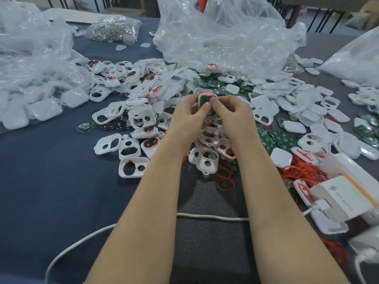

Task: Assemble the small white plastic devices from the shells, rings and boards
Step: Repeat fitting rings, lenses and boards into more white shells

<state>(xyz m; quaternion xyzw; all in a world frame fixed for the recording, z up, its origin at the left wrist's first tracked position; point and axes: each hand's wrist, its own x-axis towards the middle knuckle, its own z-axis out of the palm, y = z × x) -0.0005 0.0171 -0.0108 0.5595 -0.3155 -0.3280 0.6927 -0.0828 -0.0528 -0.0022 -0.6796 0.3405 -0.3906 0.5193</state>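
Observation:
Both hands meet at the centre of the table over a pile of parts. My left hand [189, 113] and my right hand [229, 111] together grip one small white shell [202, 98] with a green board [205, 99] seated in it; a red light glows at the board's top edge. Both thumbs press on the board. White shells with two holes [131, 167] lie all around. Loose green boards [285, 143] are heaped to the right. Red rings [225, 181] lie near my right forearm.
Crumpled clear plastic bags [225, 33] stand behind the pile and at far left [30, 64]. A bag of small metal parts [114, 27] sits at the back. A white charger box [338, 199] and a white cable [213, 217] lie by my right arm.

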